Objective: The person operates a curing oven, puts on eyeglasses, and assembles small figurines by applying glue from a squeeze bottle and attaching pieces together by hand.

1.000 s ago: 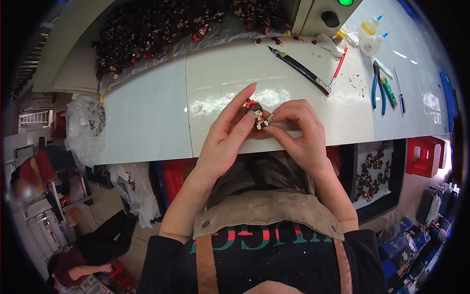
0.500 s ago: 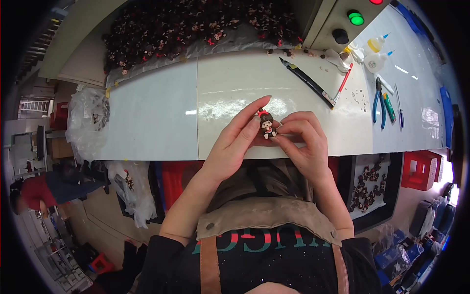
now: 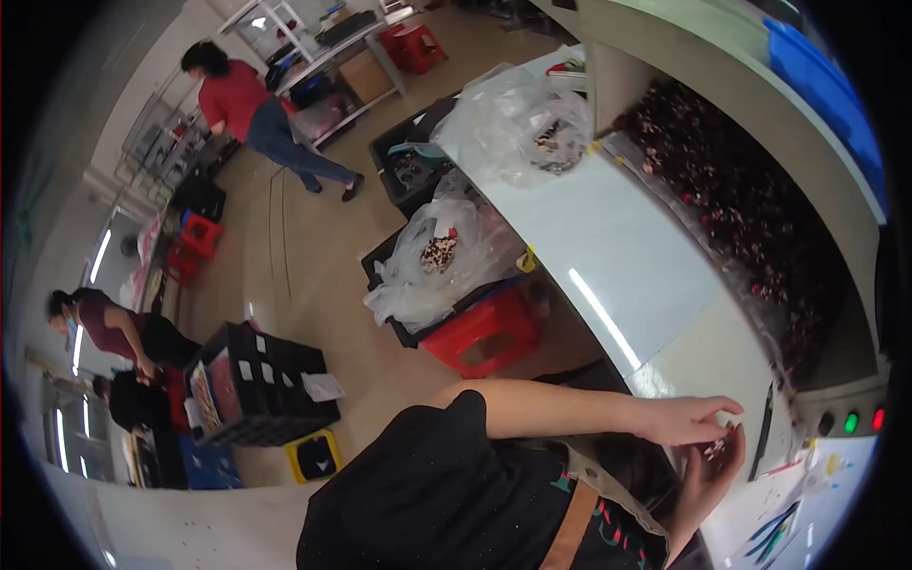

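Note:
At the lower right, my left hand (image 3: 682,420) is closed on a small dark-haired figurine (image 3: 719,446), which shows between my two hands above the white table's front edge. My right hand (image 3: 705,486) sits just below, its fingers curled against the same figurine. The figurine's details are small and partly hidden by fingers. Beside my hands on the table lies a long black-handled cutter (image 3: 764,432).
A heap of dark figurines (image 3: 750,218) lies under the machine hood. Plastic bags (image 3: 513,123) rest at the table's far end. A red stool (image 3: 483,332) and black crate (image 3: 266,380) stand left. Several people are beyond; one in red (image 3: 233,100) walks.
The head view has swung far to the left, bringing the room and other people into sight. My hands now appear at the lower right, still together around the figurine.

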Demonstrator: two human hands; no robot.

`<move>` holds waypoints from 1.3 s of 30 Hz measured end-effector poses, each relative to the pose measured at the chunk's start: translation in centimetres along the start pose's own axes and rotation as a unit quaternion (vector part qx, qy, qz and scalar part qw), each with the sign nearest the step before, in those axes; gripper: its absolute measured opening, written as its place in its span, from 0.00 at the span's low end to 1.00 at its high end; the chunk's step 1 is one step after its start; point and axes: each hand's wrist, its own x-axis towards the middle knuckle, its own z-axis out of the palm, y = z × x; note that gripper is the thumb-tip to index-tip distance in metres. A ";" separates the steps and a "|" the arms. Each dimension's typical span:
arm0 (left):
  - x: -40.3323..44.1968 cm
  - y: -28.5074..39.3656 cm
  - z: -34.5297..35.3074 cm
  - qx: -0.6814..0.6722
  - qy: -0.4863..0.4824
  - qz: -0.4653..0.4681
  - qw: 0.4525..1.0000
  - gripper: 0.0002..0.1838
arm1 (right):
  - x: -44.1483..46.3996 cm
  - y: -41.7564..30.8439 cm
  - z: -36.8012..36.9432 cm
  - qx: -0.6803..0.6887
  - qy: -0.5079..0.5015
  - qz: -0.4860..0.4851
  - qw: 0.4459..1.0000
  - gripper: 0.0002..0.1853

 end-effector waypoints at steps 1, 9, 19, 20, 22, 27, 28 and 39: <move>-0.2 0.1 -0.2 -0.003 0.000 -0.007 1.000 0.28 | 0.1 -0.4 0.2 0.011 -0.007 0.012 1.000 0.37; -0.6 0.0 0.2 0.078 0.001 0.011 0.997 0.29 | 0.3 0.8 -0.5 0.007 -0.008 0.009 1.000 0.28; -0.5 -0.4 0.4 -0.035 0.008 -0.007 0.999 0.29 | -2.1 0.1 -5.3 0.049 0.177 0.041 0.982 0.22; -0.5 -0.3 0.3 -0.030 0.007 -0.011 0.999 0.29 | -3.5 0.8 -8.2 0.041 0.227 0.045 0.972 0.24; -0.7 -0.4 0.3 -0.038 -0.003 -0.020 0.999 0.29 | -7.2 8.5 -16.6 0.037 0.354 0.039 0.934 0.16; -0.6 0.2 0.3 0.008 -0.038 -0.020 0.999 0.27 | -14.3 2.9 -24.9 -0.166 0.535 0.116 0.820 0.11; -0.6 0.2 0.3 0.021 -0.045 -0.017 0.999 0.26 | -15.7 3.2 -24.8 -0.206 0.540 0.128 0.806 0.11; -0.8 0.6 0.2 0.074 -0.050 0.001 0.996 0.21 | -22.6 10.3 -14.6 -0.372 0.363 0.203 0.830 0.16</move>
